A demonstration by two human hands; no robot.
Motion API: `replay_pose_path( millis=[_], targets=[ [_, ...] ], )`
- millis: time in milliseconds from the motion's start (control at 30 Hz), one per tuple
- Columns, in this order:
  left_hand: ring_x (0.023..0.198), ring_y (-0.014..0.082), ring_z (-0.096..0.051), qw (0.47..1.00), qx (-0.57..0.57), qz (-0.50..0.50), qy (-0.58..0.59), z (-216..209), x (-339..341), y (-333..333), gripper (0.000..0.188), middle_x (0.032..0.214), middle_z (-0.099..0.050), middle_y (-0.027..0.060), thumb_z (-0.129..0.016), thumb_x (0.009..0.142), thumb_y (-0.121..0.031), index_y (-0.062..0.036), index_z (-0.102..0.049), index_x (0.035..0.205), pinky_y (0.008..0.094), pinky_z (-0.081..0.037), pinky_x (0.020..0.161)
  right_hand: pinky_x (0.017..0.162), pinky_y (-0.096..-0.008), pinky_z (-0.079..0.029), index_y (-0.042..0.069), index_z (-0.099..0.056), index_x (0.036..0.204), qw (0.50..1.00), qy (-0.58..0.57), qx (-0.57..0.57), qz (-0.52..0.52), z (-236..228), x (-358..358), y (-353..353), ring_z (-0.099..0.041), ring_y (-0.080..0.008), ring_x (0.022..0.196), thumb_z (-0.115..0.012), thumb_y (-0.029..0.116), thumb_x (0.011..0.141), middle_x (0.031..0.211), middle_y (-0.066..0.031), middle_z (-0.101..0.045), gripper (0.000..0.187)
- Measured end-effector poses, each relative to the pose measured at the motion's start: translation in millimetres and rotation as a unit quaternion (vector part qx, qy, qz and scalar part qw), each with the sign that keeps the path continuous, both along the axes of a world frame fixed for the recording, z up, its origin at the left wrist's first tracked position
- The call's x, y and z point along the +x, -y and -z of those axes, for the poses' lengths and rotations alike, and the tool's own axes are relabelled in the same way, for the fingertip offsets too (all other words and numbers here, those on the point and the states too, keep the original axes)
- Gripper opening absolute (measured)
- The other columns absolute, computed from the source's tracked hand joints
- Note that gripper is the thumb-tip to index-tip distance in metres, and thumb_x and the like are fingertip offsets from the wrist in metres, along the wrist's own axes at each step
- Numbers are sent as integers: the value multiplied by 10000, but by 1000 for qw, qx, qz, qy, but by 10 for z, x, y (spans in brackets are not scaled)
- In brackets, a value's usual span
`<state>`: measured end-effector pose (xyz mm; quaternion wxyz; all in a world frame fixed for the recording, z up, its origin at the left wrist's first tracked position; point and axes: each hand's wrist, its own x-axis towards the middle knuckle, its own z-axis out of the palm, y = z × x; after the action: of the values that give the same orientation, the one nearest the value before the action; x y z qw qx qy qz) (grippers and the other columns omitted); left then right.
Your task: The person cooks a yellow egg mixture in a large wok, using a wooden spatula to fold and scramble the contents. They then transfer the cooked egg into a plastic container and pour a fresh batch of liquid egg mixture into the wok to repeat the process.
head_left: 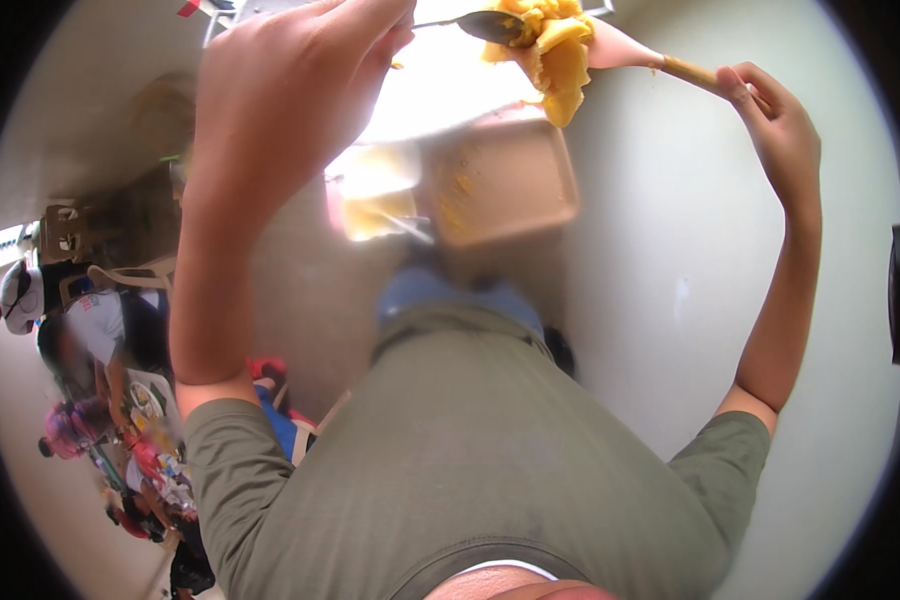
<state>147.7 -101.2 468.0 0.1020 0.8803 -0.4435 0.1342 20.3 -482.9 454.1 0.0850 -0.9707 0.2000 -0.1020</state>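
Head view: spatula in right hand, shirt print illegible

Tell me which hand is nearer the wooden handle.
Right. The right hand grips the wooden handle near its end; the left hand is apart from it, across to the left, holding the spoon.

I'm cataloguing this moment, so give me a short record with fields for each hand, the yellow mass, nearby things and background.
Left hand: closed on a dark spoon
Right hand: gripping the wooden handle of a pink-headed spatula
Yellow mass: soft-looking, between spoon and spatula head, part hanging down
Tray: tan, rounded corners, yellow smears on its left part
Left of tray: pale container, yellow contents, blurred
Background: other people at far left
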Motion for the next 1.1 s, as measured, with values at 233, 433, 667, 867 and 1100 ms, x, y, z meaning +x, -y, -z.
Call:
replay_pose_path(
  millis=[233,433,667,867,1100],
  targets=[
    [649,227,-690,986,10,91,138,618,-1090,1171,104,760,-685,-1,-698,884,-136,-159,-642,968,365,-528,579,582,-265,-299,231,-790,1003,997,-52,18,47,604,-1297,686,-425,-54,558,-608,718,943,568,95,-476,523],
    [759,255,-736,974,227,3,3,1944,-1578,1766,212,809,-702,39,-645,873,-117,-127,-609,1082,388,-544,605,647,-383,-429,266,-789,1020,987,-148,63,11,1965,-1690,954,-673,-191,641,-574,690,954,689,8,-715,479],
    [806,362,-734,952,257,-40,-162,3912,-1326,1358,207,830,-731,121,-613,946,-173,-112,-600,1144,497,-550,680,687,-478,-494,187,-756,958,988,-113,-55,-86,3808,-1503,131,-738,-265,796,-642,331,924,832,-58,-735,187],
    [765,377,-729,960,166,-81,-208,4093,-1445,921,121,780,-721,147,-564,948,-138,-123,-637,1043,525,-544,665,601,-414,-583,226,-752,1043,993,-83,-19,-76,3638,-1611,27,-735,-256,782,-678,136,882,875,-52,-700,199],
    [728,358,-736,954,175,-83,-227,4180,-1557,703,205,766,-721,125,-608,897,-116,-133,-646,1098,508,-551,629,621,-383,-544,289,-757,1126,988,-125,-24,-89,3794,-1797,-517,-701,-209,915,-694,95,839,969,0,-674,352]
  ],
)
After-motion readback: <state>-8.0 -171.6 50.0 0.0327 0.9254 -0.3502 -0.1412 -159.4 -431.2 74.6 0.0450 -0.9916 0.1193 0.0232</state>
